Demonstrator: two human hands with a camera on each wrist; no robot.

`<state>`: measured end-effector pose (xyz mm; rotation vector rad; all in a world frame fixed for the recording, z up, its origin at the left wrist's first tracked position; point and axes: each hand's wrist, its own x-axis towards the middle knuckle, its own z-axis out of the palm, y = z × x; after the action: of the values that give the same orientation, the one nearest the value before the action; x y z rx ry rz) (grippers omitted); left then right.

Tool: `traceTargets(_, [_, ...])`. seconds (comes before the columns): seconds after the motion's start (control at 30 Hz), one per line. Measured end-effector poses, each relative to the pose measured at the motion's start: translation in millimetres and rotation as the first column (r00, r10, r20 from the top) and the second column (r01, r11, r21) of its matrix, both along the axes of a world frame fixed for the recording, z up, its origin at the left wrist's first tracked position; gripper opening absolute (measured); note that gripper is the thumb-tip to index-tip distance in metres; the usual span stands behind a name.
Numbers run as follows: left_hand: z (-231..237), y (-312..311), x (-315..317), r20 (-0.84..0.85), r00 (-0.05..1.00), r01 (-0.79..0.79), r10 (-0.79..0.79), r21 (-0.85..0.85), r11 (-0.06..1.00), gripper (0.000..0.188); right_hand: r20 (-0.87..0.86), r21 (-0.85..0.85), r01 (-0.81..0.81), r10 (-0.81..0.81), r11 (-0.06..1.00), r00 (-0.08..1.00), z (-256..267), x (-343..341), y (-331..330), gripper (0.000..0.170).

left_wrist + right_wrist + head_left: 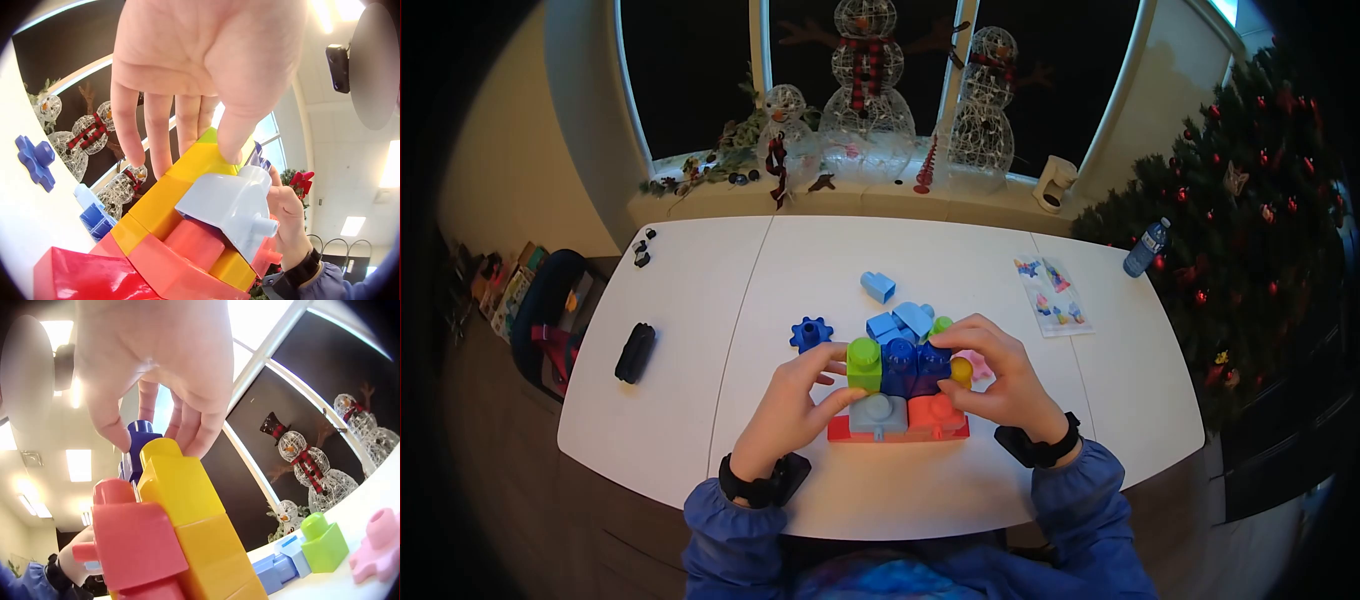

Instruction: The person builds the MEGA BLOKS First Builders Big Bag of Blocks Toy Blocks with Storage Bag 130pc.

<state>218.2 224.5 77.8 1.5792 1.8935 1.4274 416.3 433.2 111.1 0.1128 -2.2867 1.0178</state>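
A stacked toy-block build stands in front of me on a red base piece point(855, 437). Its lower front shows a grey-blue block point(878, 412) and a coral block point(936, 413), each with a side knob. Along the top run a lime-green block point(864, 366) and dark blue blocks point(931, 368). My left hand point(792, 398) has thumb and fingers on either side of the green block. With my right hand point(1007, 378) I pinch the right dark blue block, thumb in front and fingers behind. Below it rises a yellow block point(181, 487) in the right wrist view.
Behind the build lie light blue blocks point(878, 287), a dark blue gear piece point(810, 334) and a pink piece point(378, 547). A printed sheet point(1054, 297) and a water bottle point(1147, 248) are at right. A black case point(635, 353) lies left on the white table point(670, 430).
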Motion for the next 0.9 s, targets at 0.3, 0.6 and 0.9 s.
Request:
traceTargets(0.3, [0, 0, -1, 0.001, 1.000, 0.003, -0.003, -0.016, 1.000, 0.044, 0.039, -0.044, -0.052, 0.054, 0.998, 0.998, -1, 1, 8, 0.047])
traceTargets(0.6, [0, 1, -4, -0.006, 0.999, 0.035, -0.034, 0.005, 0.999, 0.045, 0.342, 0.102, 0.271, -0.290, 0.957, 0.894, -45, -34, 85, 0.035])
traceTargets(0.9, [2, 1, -2, -0.005, 1.000, 0.020, -0.020, 0.011, 1.000, 0.044, 0.554, 0.089, 0.257, -0.262, 0.962, 0.790, -72, -40, 87, 0.036])
